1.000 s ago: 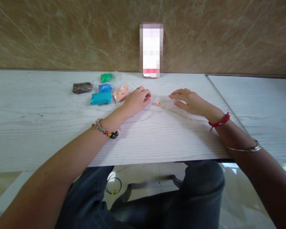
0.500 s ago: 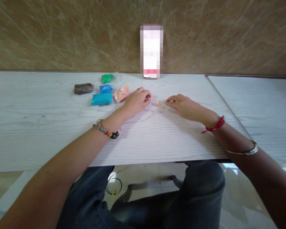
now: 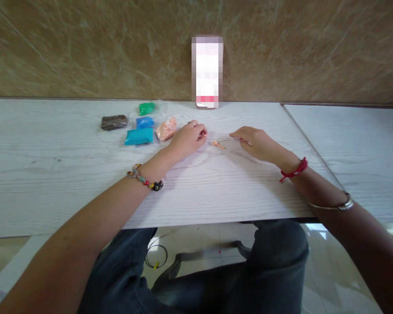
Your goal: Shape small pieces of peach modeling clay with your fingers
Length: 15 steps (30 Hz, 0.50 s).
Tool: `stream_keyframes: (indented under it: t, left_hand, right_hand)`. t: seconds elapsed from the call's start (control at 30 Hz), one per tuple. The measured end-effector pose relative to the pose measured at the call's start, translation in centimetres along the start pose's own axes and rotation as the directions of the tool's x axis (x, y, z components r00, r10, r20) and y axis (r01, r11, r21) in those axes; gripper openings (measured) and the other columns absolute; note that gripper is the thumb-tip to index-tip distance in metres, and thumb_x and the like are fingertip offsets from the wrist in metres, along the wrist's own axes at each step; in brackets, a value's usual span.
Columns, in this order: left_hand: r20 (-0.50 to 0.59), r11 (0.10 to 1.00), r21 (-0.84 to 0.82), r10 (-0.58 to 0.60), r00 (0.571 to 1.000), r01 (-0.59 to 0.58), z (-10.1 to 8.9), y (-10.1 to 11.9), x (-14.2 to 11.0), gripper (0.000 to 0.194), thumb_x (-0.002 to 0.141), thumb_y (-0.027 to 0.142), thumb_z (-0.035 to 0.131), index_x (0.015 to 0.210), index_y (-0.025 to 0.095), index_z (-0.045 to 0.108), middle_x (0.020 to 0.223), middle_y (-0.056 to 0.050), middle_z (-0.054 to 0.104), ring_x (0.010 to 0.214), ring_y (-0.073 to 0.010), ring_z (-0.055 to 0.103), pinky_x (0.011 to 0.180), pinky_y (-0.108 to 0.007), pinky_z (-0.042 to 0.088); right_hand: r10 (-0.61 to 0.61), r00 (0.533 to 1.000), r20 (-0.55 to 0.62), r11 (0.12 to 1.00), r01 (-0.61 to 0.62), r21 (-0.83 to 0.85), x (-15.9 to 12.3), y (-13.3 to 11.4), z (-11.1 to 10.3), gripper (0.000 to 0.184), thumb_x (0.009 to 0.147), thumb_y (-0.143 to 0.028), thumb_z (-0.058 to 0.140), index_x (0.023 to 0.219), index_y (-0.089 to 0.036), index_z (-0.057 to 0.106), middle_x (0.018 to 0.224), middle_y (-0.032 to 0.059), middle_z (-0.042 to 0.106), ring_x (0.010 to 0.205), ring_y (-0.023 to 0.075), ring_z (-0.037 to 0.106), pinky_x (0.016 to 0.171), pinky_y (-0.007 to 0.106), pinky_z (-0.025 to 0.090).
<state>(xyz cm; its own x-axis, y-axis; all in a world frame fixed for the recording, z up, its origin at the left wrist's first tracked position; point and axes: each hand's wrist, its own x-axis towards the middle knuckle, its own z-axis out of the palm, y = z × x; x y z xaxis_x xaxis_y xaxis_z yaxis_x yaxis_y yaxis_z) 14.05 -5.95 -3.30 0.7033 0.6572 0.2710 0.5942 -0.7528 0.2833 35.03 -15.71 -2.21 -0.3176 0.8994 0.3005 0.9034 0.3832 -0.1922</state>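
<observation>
Peach material point(image 3: 215, 143) between two hands point(image 3: 190, 137); five packets point(image 3: 139, 136)

Between left forearm point(image 3: 118, 205) and right forearm point(image 3: 329, 187), I can pass up the worktop point(image 3: 229, 192) to the small peach piece point(image 3: 218, 145); bags point(image 3: 139, 136) crowd the left, the phone point(image 3: 207, 69) blocks the back.

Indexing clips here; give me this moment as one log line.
left hand: fingers curled, contents unclear | right hand: fingers extended | peach piece: on table between

Beaded bracelet point(image 3: 145, 179), red cord point(image 3: 294, 170), silver bangle point(image 3: 334, 206), dark trousers point(image 3: 275, 261).
</observation>
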Motion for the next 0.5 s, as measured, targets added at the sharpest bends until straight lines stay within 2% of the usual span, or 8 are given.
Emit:
stream_keyframes:
  t: [0.13, 0.3, 0.5]
  left_hand:
    - [-0.003, 1.0, -0.001, -0.005, 1.0, 0.005, 0.0, -0.05, -0.02, 0.021, 0.083, 0.023, 0.045, 0.094, 0.013, 0.06, 0.095, -0.008, 0.055, 0.081, -0.0157, 0.056, 0.076, -0.028, 0.045]
    - [0.004, 1.0, -0.009, -0.023, 1.0, 0.023, -0.18, 0.03, -0.06, 0.021, 0.083, 0.023, 0.046, 0.095, 0.014, 0.06, 0.095, -0.006, 0.055, 0.08, -0.0144, 0.057, 0.076, -0.027, 0.045]
    - [0.012, 0.999, -0.008, -0.034, 0.999, 0.034, -0.23, 0.16, -0.01, 0.021, 0.083, 0.024, 0.046, 0.095, 0.013, 0.06, 0.096, -0.007, 0.055, 0.081, -0.0148, 0.056, 0.077, -0.028, 0.045]
  right_hand:
    - [0.148, 0.987, -0.056, 0.985, -0.143, 0.096, 0.27, 0.44, -0.1, 0.034, 0.075, -0.012, 0.043, 0.1, -0.012, 0.067, 0.091, 0.009, 0.069, 0.075, 0.0166, 0.061, 0.067, 0.028, 0.046]
    - [0.177, 0.983, -0.044, 0.978, -0.171, 0.121, 0.71, 0.02, 0.17, 0.025, 0.073, -0.017, 0.051, 0.089, -0.015, 0.071, 0.082, 0.0053, 0.07, 0.066, 0.0148, 0.059, 0.063, 0.027, 0.044]
    - [0.201, 0.978, -0.047, 0.961, -0.188, 0.205, 0.89, -0.17, 0.29, 0.021, 0.076, -0.02, 0.051, 0.078, -0.018, 0.072, 0.081, 0.0043, 0.07, 0.071, 0.0158, 0.061, 0.067, 0.028, 0.045]
